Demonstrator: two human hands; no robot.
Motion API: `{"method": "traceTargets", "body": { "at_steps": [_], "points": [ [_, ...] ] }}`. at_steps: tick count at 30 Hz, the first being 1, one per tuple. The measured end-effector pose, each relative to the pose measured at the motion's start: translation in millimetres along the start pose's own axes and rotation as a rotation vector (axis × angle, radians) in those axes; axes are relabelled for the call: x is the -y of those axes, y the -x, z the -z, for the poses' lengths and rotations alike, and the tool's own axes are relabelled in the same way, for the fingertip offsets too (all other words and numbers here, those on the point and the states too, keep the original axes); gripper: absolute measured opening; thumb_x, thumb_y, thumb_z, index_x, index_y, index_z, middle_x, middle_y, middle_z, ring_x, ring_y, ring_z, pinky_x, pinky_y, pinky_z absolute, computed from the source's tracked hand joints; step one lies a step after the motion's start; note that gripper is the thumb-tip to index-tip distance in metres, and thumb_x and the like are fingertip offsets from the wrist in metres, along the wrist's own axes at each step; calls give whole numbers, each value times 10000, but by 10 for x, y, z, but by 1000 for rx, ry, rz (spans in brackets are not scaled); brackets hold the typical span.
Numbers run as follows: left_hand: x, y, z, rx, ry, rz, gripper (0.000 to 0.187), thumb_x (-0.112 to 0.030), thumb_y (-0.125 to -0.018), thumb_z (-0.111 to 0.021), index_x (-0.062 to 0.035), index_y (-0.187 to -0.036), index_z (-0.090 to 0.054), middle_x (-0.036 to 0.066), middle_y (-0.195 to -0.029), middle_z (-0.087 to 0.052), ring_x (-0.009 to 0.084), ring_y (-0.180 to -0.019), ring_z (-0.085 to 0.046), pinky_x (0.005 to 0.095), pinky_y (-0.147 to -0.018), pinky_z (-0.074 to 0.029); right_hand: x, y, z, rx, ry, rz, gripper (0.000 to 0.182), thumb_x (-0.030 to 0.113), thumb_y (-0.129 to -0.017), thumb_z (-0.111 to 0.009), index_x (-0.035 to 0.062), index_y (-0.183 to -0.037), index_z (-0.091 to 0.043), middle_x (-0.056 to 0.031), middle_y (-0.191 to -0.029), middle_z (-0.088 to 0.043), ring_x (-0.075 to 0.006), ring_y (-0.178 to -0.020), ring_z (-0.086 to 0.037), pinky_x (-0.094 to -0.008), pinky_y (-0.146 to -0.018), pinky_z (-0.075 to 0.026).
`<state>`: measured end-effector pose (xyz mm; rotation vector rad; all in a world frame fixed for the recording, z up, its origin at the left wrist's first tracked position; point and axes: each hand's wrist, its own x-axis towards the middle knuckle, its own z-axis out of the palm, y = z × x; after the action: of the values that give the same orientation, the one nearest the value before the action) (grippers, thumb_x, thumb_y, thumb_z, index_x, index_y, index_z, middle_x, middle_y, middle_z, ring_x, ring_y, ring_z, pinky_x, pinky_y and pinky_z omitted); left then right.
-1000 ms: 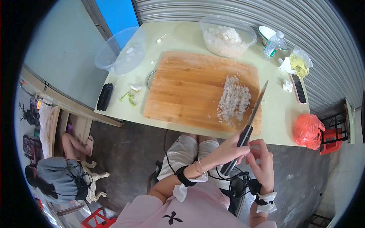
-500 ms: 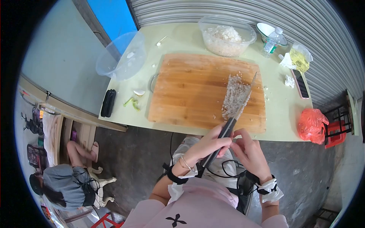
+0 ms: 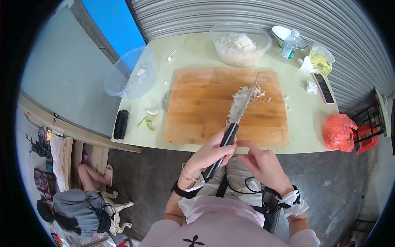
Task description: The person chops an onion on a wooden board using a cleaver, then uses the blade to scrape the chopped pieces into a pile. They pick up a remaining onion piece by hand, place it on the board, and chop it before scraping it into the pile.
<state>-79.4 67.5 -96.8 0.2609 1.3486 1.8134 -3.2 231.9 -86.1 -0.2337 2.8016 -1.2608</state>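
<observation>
My left hand (image 3: pixel 213 153) is closed around the black handle of a kitchen knife (image 3: pixel 247 101). The blade points away from me, its edge against a strip of finely chopped white food (image 3: pixel 235 106) on the wooden cutting board (image 3: pixel 197 111). Some crumbs of it lie to the right of the blade. Beside the handle, past the board's near edge, my right hand (image 3: pixel 264 165) hovers with its fingers loosely bent and apart; nothing shows in it.
Behind the board stands a clear tub (image 3: pixel 240 55) of white chopped food. A clear empty basin (image 3: pixel 135 78) overhangs the table's left edge. At right are a bottle (image 3: pixel 289 47), a phone (image 3: pixel 324 88) and a red bag (image 3: pixel 339 131). A person (image 3: pixel 78 210) sits at lower left.
The knife has moved left across the board, and the chopped strip is now narrower and farther left. My right hand's fingers have loosened and spread. The view has shifted slightly.
</observation>
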Motion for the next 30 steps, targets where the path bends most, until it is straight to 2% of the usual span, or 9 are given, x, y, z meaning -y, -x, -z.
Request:
{"method": "traceTargets", "body": {
  "at_steps": [4, 6, 7, 9, 10, 15, 17, 30],
  "points": [
    [-57, 43, -4, 32, 59, -4, 197, -51, -787, -517, -41, -947, -403, 14, -727, -423, 48, -452, -410, 174, -386, -310, -33, 131, 158, -103, -29, -40, 287, 132, -811, -579, 56, -1079, -512, -114, -538, -518, -274, -475, -544, -346, -468, -413],
    [-90, 89, -24, 5, 100, -62, 212, -12, -761, -506, -36, -941, -396, 18, -730, -409, 51, -454, -397, 179, -388, -313, -25, 202, 261, -204, -55, -79, 275, 94, -802, -591, 47, -1068, -542, -89, -514, -483, -214, -426, -500, -306, -448, -387],
    [-100, 105, -9, 10, 96, -58, 212, -12, -761, -506, -36, -941, -396, 18, -730, -409, 51, -454, -397, 179, -388, -313, -18, 235, 306, -209, -57, -83, 275, 94, -802, -591, 47, -1068, -542, -89, -514, -483, -214, -426, -500, -306, -448, -387],
    [-117, 137, 19, 52, 123, -135, 230, 20, -732, -496, -29, -932, -392, 26, -738, -407, 57, -456, -391, 182, -396, -324, -16, 289, 371, -247, -114, -136, 269, 60, -796, -597, 37, -1059, -546, -70, -504, -448, -147, -408, -449, -265, -436, -360],
    [-147, 153, 1, 19, 124, -110, 243, 30, -715, -493, -21, -930, -392, 28, -736, -406, 58, -462, -395, 185, -399, -330, -33, 313, 379, -270, -120, -130, 251, 50, -802, -591, 33, -1049, -550, -54, -501, -433, -109, -409, -424, -241, -431, -343],
    [107, 76, 99, -57, 173, -109, 245, 18, -720, -499, -28, -936, -394, 28, -744, -406, 62, -472, -393, 182, -400, -330, -46, 339, 374, -272, -149, -133, 239, 52, -804, -589, 32, -1041, -561, -44, -500, -441, -102, -410, -426, -236, -430, -349],
    [122, 72, 94, -97, 285, -113, 245, 11, -728, -499, -31, -947, -396, 29, -750, -402, 63, -467, -381, 181, -400, -328, -36, 339, 372, -276, -156, -125, 239, 52, -804, -588, 33, -1041, -564, -41, -498, -443, -102, -410, -425, -234, -430, -350],
    [112, 68, -51, -122, 327, -139, 275, 50, -689, -456, -40, -940, -391, 35, -749, -393, 76, -465, -393, 205, -393, -320, -17, 405, 417, -257, -132, -105, 247, 51, -799, -582, 36, -1046, -566, -60, -502, -453, -107, -413, -441, -246, -429, -355]
  ]
}}
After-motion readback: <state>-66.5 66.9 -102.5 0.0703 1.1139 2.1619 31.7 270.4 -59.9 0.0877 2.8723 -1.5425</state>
